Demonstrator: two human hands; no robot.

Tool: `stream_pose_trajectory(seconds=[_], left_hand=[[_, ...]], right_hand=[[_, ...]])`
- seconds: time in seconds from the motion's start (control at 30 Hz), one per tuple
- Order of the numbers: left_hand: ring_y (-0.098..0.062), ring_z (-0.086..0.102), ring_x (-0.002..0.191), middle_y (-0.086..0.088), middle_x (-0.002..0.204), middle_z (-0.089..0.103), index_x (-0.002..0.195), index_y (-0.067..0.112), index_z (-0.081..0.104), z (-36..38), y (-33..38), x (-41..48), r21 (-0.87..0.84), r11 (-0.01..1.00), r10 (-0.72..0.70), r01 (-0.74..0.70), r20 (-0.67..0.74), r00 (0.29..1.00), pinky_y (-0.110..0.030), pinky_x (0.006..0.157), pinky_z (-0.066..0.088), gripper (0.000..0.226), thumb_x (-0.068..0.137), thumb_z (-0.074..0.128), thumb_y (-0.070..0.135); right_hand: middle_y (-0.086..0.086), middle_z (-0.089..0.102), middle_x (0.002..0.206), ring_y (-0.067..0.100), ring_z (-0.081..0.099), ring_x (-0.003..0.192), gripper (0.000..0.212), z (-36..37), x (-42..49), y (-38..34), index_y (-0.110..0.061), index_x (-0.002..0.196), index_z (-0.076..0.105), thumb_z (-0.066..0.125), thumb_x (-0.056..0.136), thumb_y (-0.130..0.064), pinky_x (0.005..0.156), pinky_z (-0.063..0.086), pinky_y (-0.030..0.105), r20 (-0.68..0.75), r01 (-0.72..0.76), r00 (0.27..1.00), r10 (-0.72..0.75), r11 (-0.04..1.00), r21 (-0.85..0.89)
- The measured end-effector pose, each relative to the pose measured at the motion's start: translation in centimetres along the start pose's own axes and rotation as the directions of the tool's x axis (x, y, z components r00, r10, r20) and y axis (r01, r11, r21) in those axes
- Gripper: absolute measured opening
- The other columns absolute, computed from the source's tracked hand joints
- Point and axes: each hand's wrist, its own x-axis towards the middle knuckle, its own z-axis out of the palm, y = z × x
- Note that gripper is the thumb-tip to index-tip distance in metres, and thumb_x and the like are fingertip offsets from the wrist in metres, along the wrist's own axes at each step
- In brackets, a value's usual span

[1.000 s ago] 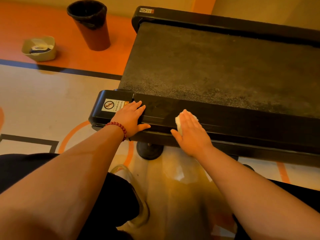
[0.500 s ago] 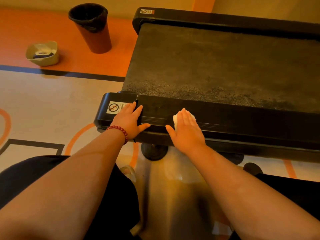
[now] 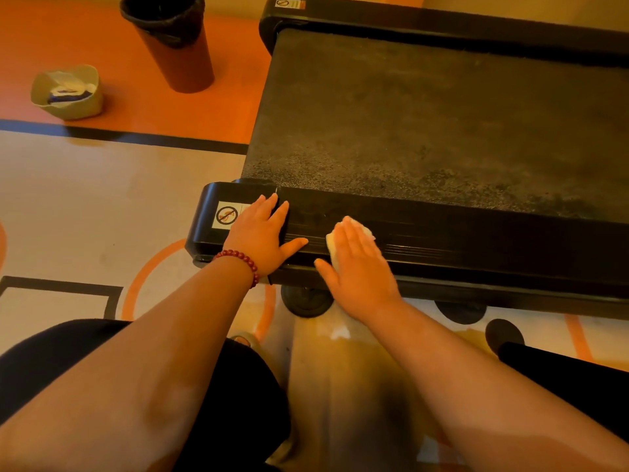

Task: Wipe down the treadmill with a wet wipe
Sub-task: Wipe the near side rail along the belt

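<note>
The black treadmill (image 3: 476,247) lies low on the floor, its grey belt (image 3: 425,124) stretching away to the right. My right hand (image 3: 357,264) lies flat with straight fingers on the near side rail, pressing a white wet wipe (image 3: 366,230) whose edges stick out past the fingers. My left hand (image 3: 260,235), with a red bead bracelet at the wrist, rests flat on the rail's left end beside a warning sticker (image 3: 226,215). A small gap separates the two hands.
A dark red bin (image 3: 173,46) with a black liner stands on the orange floor at the back left. A small beige basket (image 3: 68,92) holding a wipe pack sits left of it. My knees in dark trousers are at the bottom.
My right hand with the wipe has slid left along the rail, closer to my left hand. The left hand has stayed in place. The camera has shifted slightly.
</note>
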Motion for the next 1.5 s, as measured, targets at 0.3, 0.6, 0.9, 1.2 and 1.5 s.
stream_pose_trajectory(seconds=[0.3,0.6,0.9,1.2,1.5], left_hand=[[-0.023,0.0,0.147,-0.004,0.161,0.002,0.153,0.022,0.008,-0.1,-0.5,0.7,0.004,1.0,-0.002,0.002,0.027,1.0,-0.04,0.118,0.009,0.086,0.087,0.038,0.069],[-0.022,0.003,0.147,0.001,0.161,0.004,0.153,0.021,0.009,-0.1,-0.8,1.4,0.085,0.993,0.075,-0.077,0.024,0.997,-0.041,0.12,0.01,0.085,0.088,0.031,0.071],[-0.021,0.003,0.147,0.001,0.161,0.007,0.152,0.02,0.011,0.0,0.0,2.4,0.094,0.992,0.088,-0.088,0.007,0.996,-0.041,0.119,0.007,0.081,0.09,0.031,0.067],[-0.02,0.002,0.147,0.0,0.161,0.006,0.153,0.018,0.01,-0.2,0.3,2.5,0.076,0.993,0.087,-0.089,0.033,0.996,-0.04,0.118,0.005,0.08,0.092,0.032,0.064],[-0.02,0.004,0.147,0.001,0.161,0.007,0.152,0.019,0.011,-0.2,0.1,2.7,0.077,0.993,0.089,-0.091,0.022,0.996,-0.04,0.119,0.007,0.08,0.091,0.033,0.066]], right_hand=[[0.006,0.002,0.162,0.018,-0.001,0.149,0.074,-1.6,2.5,2.4,-0.01,0.154,0.007,0.028,0.098,-0.055,0.119,0.009,0.034,0.05,-0.229,0.973,0.227,0.973,0.04],[0.002,0.0,0.162,0.015,-0.002,0.149,0.074,-1.8,2.2,2.8,-0.013,0.154,0.005,0.029,0.098,-0.055,0.118,0.008,0.032,0.069,-0.148,0.987,0.147,0.989,-0.002],[-0.001,-0.001,0.162,0.011,-0.004,0.148,0.073,-2.4,1.9,2.4,-0.016,0.155,0.005,0.031,0.099,-0.054,0.117,0.01,0.029,0.157,0.056,0.986,-0.05,0.998,-0.031],[0.005,0.007,0.162,0.016,0.002,0.149,0.073,-1.8,4.7,1.3,-0.011,0.153,0.012,0.033,0.098,-0.054,0.119,0.014,0.035,0.093,0.054,0.994,-0.054,0.999,0.001],[0.004,0.003,0.162,0.018,0.001,0.149,0.072,-2.6,5.9,2.9,-0.011,0.154,0.009,0.026,0.099,-0.054,0.118,0.014,0.039,0.078,-0.24,0.968,0.237,0.97,0.029]])
